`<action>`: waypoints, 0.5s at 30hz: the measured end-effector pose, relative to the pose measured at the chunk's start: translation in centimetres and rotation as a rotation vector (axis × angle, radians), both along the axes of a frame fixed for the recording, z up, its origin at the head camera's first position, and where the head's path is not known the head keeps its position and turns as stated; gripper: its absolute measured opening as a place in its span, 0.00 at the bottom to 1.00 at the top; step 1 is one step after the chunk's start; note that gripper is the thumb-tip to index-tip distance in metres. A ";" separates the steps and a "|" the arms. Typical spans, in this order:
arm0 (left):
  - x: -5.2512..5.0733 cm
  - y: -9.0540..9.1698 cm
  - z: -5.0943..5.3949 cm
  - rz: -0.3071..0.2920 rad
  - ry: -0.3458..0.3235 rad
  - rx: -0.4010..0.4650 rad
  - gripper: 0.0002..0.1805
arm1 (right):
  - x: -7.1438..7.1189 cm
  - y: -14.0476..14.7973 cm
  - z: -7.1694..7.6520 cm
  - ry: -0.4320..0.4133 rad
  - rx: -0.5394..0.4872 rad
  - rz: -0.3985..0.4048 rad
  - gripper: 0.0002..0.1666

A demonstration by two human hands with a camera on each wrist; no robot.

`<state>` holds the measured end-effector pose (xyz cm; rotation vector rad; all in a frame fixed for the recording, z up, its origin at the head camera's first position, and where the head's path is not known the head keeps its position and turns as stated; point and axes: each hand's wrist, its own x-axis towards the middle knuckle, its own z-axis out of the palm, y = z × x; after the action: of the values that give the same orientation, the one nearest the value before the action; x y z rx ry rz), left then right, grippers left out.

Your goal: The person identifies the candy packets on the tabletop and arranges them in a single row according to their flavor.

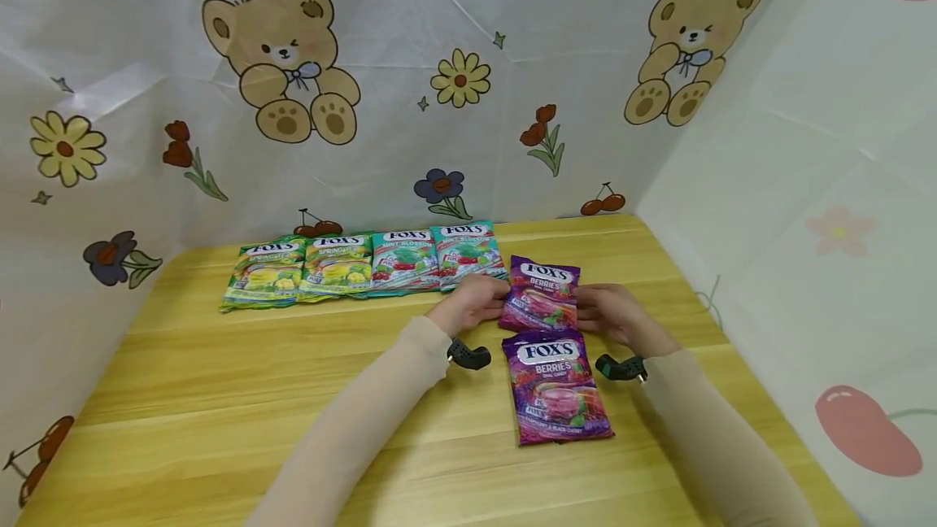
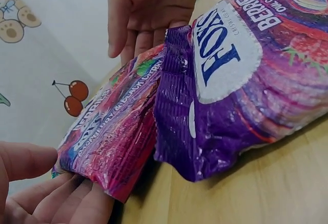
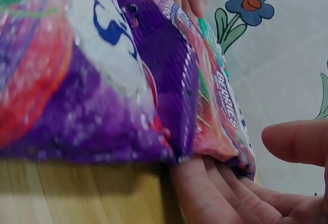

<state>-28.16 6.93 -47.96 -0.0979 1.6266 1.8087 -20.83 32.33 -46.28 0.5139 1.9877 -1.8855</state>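
Observation:
A purple Fox's Berries candy bag (image 1: 540, 299) lies toward the back right of the table, between the two hands. My left hand (image 1: 477, 301) is at its left edge, fingers tucked under it; in the left wrist view the thumb (image 2: 25, 161) points at the bag's edge. On the other side my right hand (image 1: 613, 311) has its fairly straight fingers (image 3: 205, 193) beneath the bag, and the thumb (image 3: 294, 141) stands off it. A second Berries bag (image 1: 558, 389) lies flat just in front, its top seal meeting the first bag's lower edge.
Along the back, left of the hands, two green Spring Tea bags (image 1: 265, 275) and two teal Mint Blossom bags (image 1: 405, 263) form a row. A printed sheet with bears (image 1: 293, 63) hangs behind the wooden table (image 1: 256, 397), and a pale sheet (image 1: 827, 185) borders the right.

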 end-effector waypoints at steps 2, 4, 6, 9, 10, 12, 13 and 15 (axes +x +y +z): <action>0.0 0.3 -0.1 -0.003 -0.005 0.008 0.21 | -0.1 -0.3 -0.1 -0.013 -0.031 0.002 0.34; 0.0 0.7 -0.1 -0.010 -0.012 0.023 0.23 | -0.2 -0.6 -0.2 -0.018 -0.061 0.020 0.35; 0.1 1.1 -0.2 -0.024 -0.013 0.033 0.25 | -0.2 -0.9 -0.4 -0.018 -0.088 0.037 0.35; 0.1 1.7 -0.3 -0.033 -0.029 0.046 0.29 | -0.2 -1.0 -0.6 -0.001 -0.105 0.049 0.37; 0.1 1.9 -0.3 -0.033 -0.036 0.049 0.30 | -0.1 -1.0 -0.7 0.004 -0.111 0.050 0.37; 0.2 2.1 -0.4 -0.032 -0.050 0.054 0.31 | -0.1 -1.0 -0.8 0.008 -0.129 0.055 0.39; 0.2 2.1 -0.5 -0.030 -0.056 0.057 0.32 | -0.1 -1.0 -0.9 0.010 -0.141 0.058 0.41; 0.2 2.3 -0.6 -0.035 -0.066 0.068 0.32 | 0.0 -0.9 -1.0 0.018 -0.163 0.068 0.43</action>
<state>-27.95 9.22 -48.61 -0.0967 1.5106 1.8141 -20.87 31.41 -47.31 0.3811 1.8179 -1.9945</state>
